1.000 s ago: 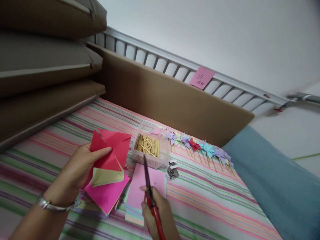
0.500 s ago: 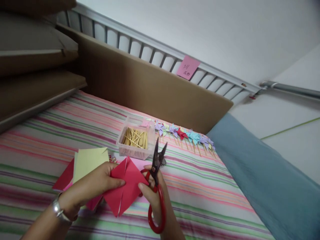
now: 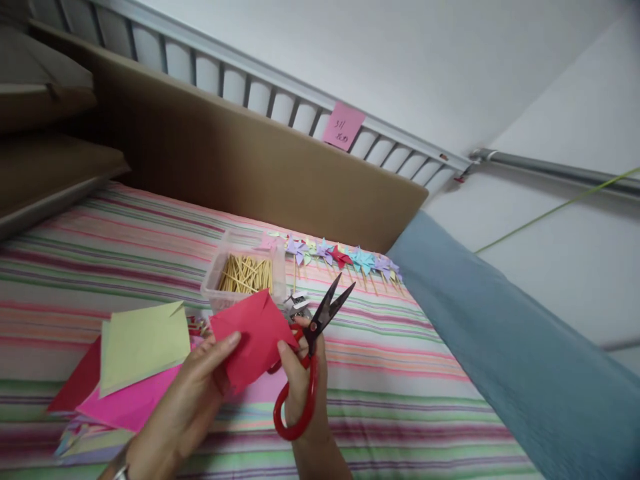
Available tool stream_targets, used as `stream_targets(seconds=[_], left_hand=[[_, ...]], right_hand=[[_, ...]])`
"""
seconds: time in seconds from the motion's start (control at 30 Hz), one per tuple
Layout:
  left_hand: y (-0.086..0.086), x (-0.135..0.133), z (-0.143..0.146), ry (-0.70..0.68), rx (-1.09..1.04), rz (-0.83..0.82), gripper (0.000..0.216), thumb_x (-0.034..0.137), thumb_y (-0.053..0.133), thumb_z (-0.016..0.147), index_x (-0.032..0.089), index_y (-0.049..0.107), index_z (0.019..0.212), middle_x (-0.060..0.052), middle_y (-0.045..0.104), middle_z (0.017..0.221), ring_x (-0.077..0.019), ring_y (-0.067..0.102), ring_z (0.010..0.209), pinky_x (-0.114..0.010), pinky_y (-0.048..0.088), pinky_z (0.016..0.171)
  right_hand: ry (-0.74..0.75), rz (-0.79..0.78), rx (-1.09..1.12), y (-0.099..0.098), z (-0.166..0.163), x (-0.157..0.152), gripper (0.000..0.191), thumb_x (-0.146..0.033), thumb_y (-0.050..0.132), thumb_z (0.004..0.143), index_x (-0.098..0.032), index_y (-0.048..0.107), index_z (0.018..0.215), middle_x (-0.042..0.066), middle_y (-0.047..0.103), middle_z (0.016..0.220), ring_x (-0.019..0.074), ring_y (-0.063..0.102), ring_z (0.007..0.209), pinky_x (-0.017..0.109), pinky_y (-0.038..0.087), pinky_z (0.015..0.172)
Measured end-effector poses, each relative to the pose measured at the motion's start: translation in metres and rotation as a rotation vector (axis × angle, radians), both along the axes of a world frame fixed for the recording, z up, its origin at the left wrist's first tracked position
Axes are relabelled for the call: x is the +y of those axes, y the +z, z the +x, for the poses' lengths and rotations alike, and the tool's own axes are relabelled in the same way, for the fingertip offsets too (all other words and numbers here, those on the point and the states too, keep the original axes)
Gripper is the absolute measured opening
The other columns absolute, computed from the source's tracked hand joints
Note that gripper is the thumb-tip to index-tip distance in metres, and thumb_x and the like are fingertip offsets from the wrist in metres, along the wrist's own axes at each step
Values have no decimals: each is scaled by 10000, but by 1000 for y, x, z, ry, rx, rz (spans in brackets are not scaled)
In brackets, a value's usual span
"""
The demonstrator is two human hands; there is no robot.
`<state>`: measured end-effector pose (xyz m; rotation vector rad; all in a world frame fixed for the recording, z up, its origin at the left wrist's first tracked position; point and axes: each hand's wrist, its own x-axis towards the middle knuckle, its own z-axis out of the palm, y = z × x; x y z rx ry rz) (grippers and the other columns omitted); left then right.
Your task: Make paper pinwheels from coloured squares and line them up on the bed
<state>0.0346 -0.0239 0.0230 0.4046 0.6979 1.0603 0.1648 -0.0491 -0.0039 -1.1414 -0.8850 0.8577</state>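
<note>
Over a striped bedsheet [image 3: 400,373], the left hand [image 3: 195,393] pinches a creased red paper [image 3: 253,333] beside the right hand [image 3: 306,383], which grips red-handled metal scissors [image 3: 314,330], blades apart.

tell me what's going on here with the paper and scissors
A person is working over a striped cloth. Their left hand holds a piece of red paper in a pinch grip. Their right hand holds red-handled scissors, blades open, right beside that paper. A stack of coloured paper sheets lies to the left. Behind are a clear box of wooden sticks and a row of small paper pinwheels.
</note>
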Motion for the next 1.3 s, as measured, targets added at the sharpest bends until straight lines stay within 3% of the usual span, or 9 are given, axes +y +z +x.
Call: stream_targets(seconds=[0.2,0.3,0.43,0.53,0.7,0.93,1.3], left_hand=[[-2,1,4,32,188,64,228,258,739,719,165,703,924,-58,762,899,-239,686,884,-294,513,804],[-1,15,-19,91,299,55,273,281,771,674,146,702,901,-56,765,807,-249,702,805,-313,532,774],[9,31,-58,147,481,5,297,263,815,593,129,702,832,-71,757,726,-266,706,681,-333,565,622],[19,34,-77,128,475,-37,253,236,815,571,131,690,765,-77,743,655,-269,690,577,-360,565,541],[25,34,-95,72,456,41,195,242,773,631,128,711,776,-92,752,687,-233,684,558,-304,542,530],[21,35,-108,15,429,85,167,264,758,647,160,734,775,-85,750,702,-258,698,619,-335,555,593],[30,32,-99,25,498,119,97,247,742,664,169,738,721,-74,751,686,-213,678,586,-273,541,570]], right_hand=[[78,-51,-52,-4,-9,-2,318,-285,583,830,-215,464,1117,-5,572,832,109,536,594,239,459,553],[155,-100,-83,-7,-13,0,319,-260,588,803,-207,484,1099,-29,547,746,106,522,579,224,436,539],[375,-226,-184,-9,-14,0,361,-270,629,759,-194,520,1095,-26,569,713,121,543,620,219,434,565],[540,-290,-239,-8,-16,-4,351,-333,627,768,-184,562,1079,-29,535,697,113,509,601,220,416,565],[696,-382,-364,2,-21,-10,358,-374,650,729,-165,623,1019,-70,400,588,80,352,507,198,308,478],[731,-483,-440,17,-26,-14,303,-334,637,712,-156,648,957,-75,341,562,85,303,526,199,280,483],[740,-522,-481,16,-26,-15,288,-336,633,717,-168,649,951,-70,372,553,93,327,509,207,292,480]])
